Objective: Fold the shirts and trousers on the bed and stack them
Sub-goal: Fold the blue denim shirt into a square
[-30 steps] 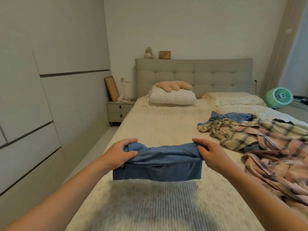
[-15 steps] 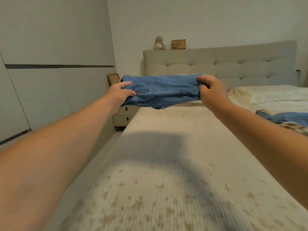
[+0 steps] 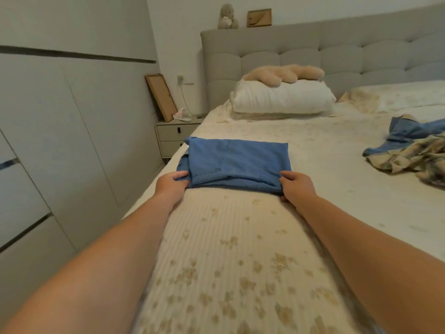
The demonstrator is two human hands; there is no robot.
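A folded blue denim garment (image 3: 237, 160) lies flat on the cream bedspread (image 3: 231, 249), near the bed's left edge. My left hand (image 3: 172, 183) grips its near left corner. My right hand (image 3: 295, 185) grips its near right corner, thumb on top and fingers tucked under the cloth. At the right edge of the view lies an unfolded heap: a blue denim piece (image 3: 409, 133) and a plaid shirt (image 3: 414, 157) partly cut off by the frame.
White pillows (image 3: 281, 98) with a beige plush toy (image 3: 284, 73) lie against the grey headboard (image 3: 337, 51). A nightstand (image 3: 174, 136) with a leaning frame (image 3: 160, 96) stands left of the bed. Wardrobe doors (image 3: 60, 116) line the left wall.
Both hands carried the folded denim garment forward through the air and set it down on the bed near the left edge. They still hold its near corners.
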